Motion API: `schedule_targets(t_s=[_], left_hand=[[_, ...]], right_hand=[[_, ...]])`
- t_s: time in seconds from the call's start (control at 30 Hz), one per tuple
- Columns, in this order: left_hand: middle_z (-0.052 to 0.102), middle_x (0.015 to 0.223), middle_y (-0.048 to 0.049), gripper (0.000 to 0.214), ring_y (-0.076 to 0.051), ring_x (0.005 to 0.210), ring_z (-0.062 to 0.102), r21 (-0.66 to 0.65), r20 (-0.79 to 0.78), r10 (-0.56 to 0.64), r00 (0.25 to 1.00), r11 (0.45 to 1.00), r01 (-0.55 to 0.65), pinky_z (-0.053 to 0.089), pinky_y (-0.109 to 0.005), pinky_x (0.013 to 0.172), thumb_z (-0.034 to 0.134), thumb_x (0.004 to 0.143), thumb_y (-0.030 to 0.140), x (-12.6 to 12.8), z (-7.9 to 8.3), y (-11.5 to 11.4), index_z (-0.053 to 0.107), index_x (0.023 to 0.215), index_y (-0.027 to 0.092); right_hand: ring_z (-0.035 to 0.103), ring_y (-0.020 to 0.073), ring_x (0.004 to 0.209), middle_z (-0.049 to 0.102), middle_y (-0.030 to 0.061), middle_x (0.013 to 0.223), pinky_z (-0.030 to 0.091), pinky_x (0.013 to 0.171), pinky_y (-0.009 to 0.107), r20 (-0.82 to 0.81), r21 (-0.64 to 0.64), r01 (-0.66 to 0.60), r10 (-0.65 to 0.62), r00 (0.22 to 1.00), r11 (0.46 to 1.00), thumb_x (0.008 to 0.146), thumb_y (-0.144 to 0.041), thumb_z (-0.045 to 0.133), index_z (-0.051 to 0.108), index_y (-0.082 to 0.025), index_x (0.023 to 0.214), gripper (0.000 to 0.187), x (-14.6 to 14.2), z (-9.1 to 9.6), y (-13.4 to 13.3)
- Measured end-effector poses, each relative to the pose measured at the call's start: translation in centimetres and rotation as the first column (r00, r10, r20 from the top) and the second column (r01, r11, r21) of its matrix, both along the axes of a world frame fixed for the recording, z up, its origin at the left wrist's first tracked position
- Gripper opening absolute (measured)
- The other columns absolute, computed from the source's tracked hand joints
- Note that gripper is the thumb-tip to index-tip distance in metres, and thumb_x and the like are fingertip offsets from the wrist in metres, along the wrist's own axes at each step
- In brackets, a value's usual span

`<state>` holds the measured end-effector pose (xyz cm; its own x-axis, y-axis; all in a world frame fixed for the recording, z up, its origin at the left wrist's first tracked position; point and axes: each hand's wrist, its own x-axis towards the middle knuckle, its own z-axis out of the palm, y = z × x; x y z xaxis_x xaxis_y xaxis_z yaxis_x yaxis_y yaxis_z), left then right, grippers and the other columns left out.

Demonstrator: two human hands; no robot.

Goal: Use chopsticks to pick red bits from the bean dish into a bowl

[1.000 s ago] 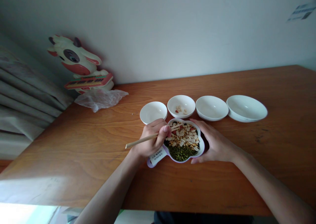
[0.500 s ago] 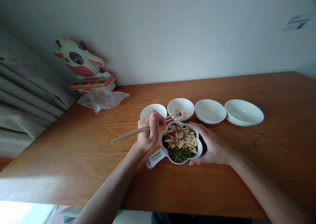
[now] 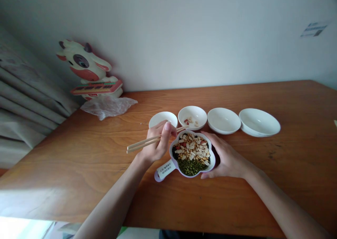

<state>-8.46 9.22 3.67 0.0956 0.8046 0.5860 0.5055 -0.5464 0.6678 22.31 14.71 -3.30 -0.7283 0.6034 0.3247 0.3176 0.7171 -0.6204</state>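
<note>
Head view: the left hand (image 3: 159,139) has its fingers closed round a pair of wooden chopsticks (image 3: 143,144), whose far ends reach the near rim of the second bowl (image 3: 193,110) from the left, with no piece clearly visible between them; that white bowl holds a few pale pieces and some reddish ones (image 3: 186,121); the right hand (image 3: 228,156) curves round the right side of a lobed dish (image 3: 212,163), fingers at its far edge and thumb at its near edge, gripping it lightly; the dish stands on the wooden table (image 3: 210,205), just nearer than the second bowl, its labelled handle (image 3: 165,169) pointing left and near; inside lie pale split nuts (image 3: 198,149) over small yellow grains, with green beans (image 3: 191,167) at the near side; the left hand partly hides the leftmost bowl (image 3: 163,117); the third bowl (image 3: 223,120) and the rightmost bowl (image 3: 259,122) continue the row to the right; far left, a cow-shaped toy keyboard (image 3: 97,88) stands behind a crumpled clear plastic bag (image 3: 109,106).
</note>
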Motion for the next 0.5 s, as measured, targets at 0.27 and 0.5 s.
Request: schedule_targets(t_s=[0.27, 0.5], left_hand=[[0.068, 0.077, -0.0048, 0.061, -0.016, 0.069, 0.063, 0.069, -0.07, -0.125, 0.99, 0.989, 0.129, 0.05, -0.033, 0.069, 0.031, 0.125, 0.039, -1.2, 0.1, -1.6, 0.07, 0.083, 0.019], [0.067, 0.079, -0.0051, 0.061, -0.017, 0.07, 0.063, 0.058, -0.249, -0.168, 0.954, 0.98, 0.188, 0.048, -0.031, 0.066, 0.028, 0.125, 0.04, -0.1, 1.3, -1.6, 0.067, 0.084, 0.018]], right_hand=[[0.055, 0.0516, 0.156, 0.051, 0.0205, 0.174, 0.046, 0.128, 0.076, -0.004, -0.041, -0.012, 0.012, 1.0, 0.999, 0.064, -0.075, 0.103, 0.027, -0.035, 0.177, 0.142, -0.1, 0.4, -0.1], [0.056, 0.0511, 0.156, 0.052, 0.0181, 0.175, 0.047, 0.128, 0.074, -0.028, -0.026, 0.002, -0.002, 1.0, 1.0, 0.061, -0.076, 0.104, 0.027, -0.038, 0.177, 0.144, -0.1, -0.1, -0.1]])
